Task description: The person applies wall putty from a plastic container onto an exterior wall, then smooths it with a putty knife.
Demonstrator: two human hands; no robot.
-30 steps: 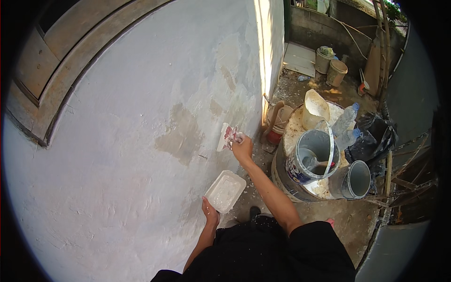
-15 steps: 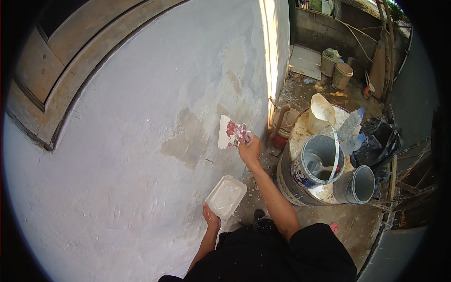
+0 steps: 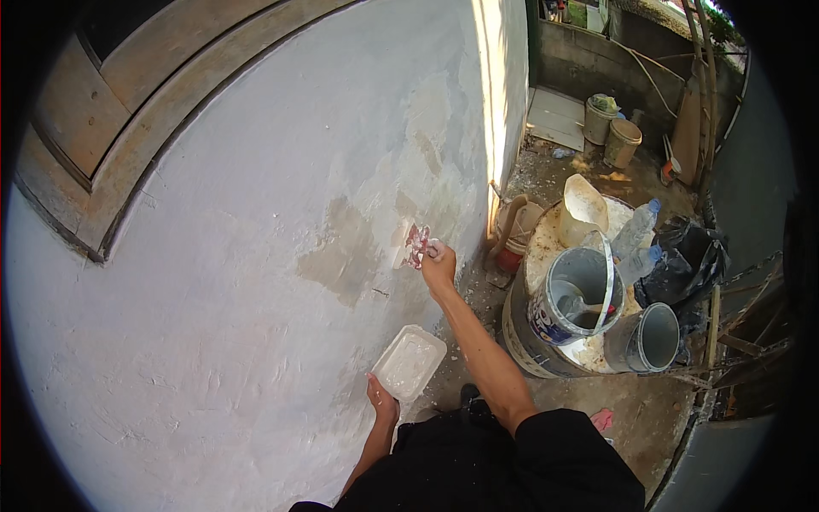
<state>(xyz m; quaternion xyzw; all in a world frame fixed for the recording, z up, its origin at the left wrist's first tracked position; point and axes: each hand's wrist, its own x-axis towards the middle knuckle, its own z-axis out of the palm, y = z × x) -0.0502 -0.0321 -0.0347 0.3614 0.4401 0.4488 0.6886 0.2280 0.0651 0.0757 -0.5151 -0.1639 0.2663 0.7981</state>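
Note:
My right hand (image 3: 438,263) is closed round a putty knife (image 3: 416,246) with a red, putty-smeared handle. Its wide blade lies against the white wall (image 3: 230,282), just right of a bare grey-brown patch (image 3: 341,252). Lower down, my left hand (image 3: 383,399) grips the near left edge of a shallow white rectangular tray (image 3: 410,363). Wet white putty coats the inside of the tray. Some of the left fingers are hidden beneath it.
A drum (image 3: 529,337) at the right carries a grey bucket (image 3: 585,290), a smaller pail (image 3: 653,339), a cut white jug (image 3: 583,207) and clear plastic bottles (image 3: 636,226). A black plastic bag (image 3: 687,256) sits beyond it. A wooden frame (image 3: 128,145) is set in the wall, upper left.
My right hand has moved slightly left, bringing the putty knife's blade flatter to the wall, so less of it shows. The left hand and tray stay nearly where they were.

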